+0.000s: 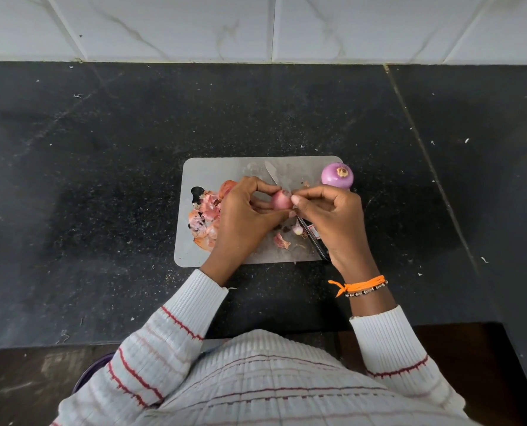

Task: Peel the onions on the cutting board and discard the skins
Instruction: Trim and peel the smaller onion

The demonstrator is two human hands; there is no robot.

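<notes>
Small onion (281,200) held above middle of cutting board (213,170). Left hand (243,213) gripped it; right hand (329,210) pinched skin at its top. Likely light, firm, slippery; skin papery, tears easily. Peeled onion (337,176) at far right corner, skins (203,216) by left edge.

Small pink onion (281,200) held above grey cutting board (213,170); peeled onion (337,176) at corner.

Crowded cutting board (213,170), open counter (102,179) around it.
Blocked left by skins (205,216), across the middle by knife (312,238), far-right corner by peeled onion (337,176).
</notes>
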